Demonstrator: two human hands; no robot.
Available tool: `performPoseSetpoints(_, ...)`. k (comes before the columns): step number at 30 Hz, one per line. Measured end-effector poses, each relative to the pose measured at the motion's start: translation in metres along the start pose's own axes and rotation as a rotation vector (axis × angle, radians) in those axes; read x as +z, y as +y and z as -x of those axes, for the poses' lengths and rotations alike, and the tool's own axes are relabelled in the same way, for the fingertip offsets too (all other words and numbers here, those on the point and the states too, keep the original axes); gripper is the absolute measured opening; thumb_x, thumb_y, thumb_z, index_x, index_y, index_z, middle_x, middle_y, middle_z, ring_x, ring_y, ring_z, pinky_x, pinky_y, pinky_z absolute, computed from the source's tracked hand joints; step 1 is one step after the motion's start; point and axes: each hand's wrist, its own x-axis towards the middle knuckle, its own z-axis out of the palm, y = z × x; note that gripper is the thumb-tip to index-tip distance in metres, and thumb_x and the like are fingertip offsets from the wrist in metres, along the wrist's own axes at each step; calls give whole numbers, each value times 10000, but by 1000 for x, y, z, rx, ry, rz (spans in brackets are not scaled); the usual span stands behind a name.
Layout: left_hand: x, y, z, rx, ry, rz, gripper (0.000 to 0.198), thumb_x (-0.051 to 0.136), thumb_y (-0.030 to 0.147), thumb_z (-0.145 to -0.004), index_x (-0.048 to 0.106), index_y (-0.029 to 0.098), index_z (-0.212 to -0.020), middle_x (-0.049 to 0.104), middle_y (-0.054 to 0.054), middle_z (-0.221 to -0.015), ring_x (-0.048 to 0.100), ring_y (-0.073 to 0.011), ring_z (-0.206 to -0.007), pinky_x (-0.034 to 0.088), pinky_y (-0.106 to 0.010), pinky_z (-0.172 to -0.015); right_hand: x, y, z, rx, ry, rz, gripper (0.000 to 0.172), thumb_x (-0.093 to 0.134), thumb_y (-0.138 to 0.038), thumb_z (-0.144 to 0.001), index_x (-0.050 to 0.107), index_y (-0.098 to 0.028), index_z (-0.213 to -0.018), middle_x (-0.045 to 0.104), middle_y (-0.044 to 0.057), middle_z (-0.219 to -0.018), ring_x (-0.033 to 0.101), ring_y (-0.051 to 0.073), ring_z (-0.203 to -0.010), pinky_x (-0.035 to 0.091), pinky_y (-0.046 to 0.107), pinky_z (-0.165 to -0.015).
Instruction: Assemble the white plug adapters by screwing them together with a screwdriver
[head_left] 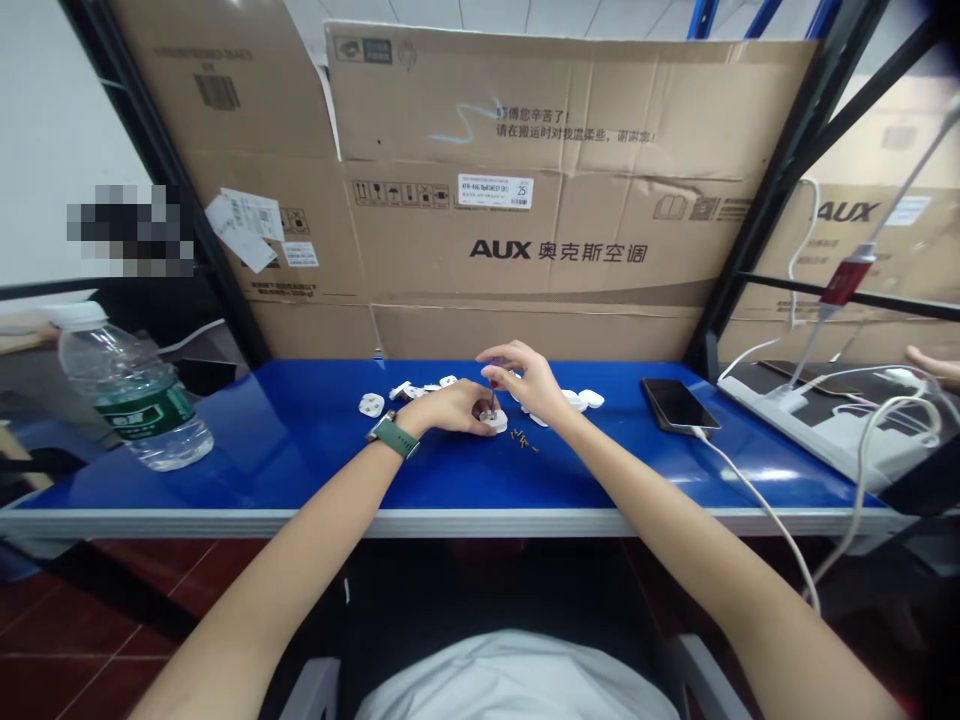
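Note:
My left hand (461,405), with a green-banded watch on its wrist, is closed around a small white plastic part (495,424) and holds it down on the blue table. Above that part, my right hand (523,375) pinches a thin screwdriver (493,398) standing nearly upright, its tip down at the white part. Just right of the part lies a small pile of brass-coloured screws (523,440). A round white piece (371,405) sits left of my left hand. More white pieces (581,399) lie behind my right wrist.
A water bottle (139,395) stands on the table's left side. To the right, a phone (680,405) lies plugged into a white cable (757,495), which hangs over the front edge. A large cardboard panel (525,280) closes off the back. Another person's hand (934,362) shows at far right.

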Motion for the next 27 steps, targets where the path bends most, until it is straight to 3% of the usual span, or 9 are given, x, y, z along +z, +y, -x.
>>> performPoseSetpoints(4, 0, 0, 0, -2, 0, 7, 304, 775, 434, -709, 728, 235, -934, 716, -18, -806, 669, -213, -734, 496, -306, -684, 2, 0, 1, 36, 38, -57, 227, 685, -351, -886, 785, -247, -1062, 744, 38, -888, 709, 191, -775, 620, 328, -737)
performPoseSetpoints(8, -2, 3, 1, 9, -21, 2, 304, 761, 423, -739, 722, 215, -956, 717, -20, -829, 671, -202, -752, 499, -295, -701, 1, 6, -2, 48, -9, -152, 270, 636, -279, -889, 772, -226, -1116, 743, 26, -824, 712, 180, -742, 628, 324, -720)
performPoseSetpoints(16, -6, 10, 2, -78, -55, -15, 389, 794, 430, -724, 692, 188, -1011, 708, -44, -947, 656, -198, -843, 502, -278, -738, 0, 2, -2, -86, -137, -134, 302, 544, -275, -972, 736, -222, -1199, 733, 79, -1155, 716, 195, -980, 585, 368, -906)
performPoseSetpoints(21, -7, 13, 2, -70, -70, -29, 361, 775, 450, -745, 686, 179, -967, 707, -46, -930, 654, -204, -841, 493, -287, -736, 1, 8, -1, -158, -30, -29, 226, 665, -290, -915, 791, -232, -1094, 704, 69, -1027, 679, 187, -895, 571, 339, -848)
performPoseSetpoints(25, -7, 13, 3, -88, -76, -45, 387, 782, 458, -736, 699, 178, -990, 709, -48, -936, 664, -211, -846, 496, -293, -739, 2, 15, -2, -142, -95, -153, 449, 478, -204, -985, 614, -245, -1410, 730, 54, -1048, 710, 169, -882, 571, 347, -868)
performPoseSetpoints(27, -7, 12, 3, -86, -74, -39, 414, 780, 457, -738, 703, 180, -1037, 712, -47, -947, 668, -213, -864, 499, -292, -751, 1, 13, -2, -118, -134, -193, 458, 438, -206, -999, 579, -239, -1433, 729, 75, -1115, 722, 186, -958, 575, 361, -888)
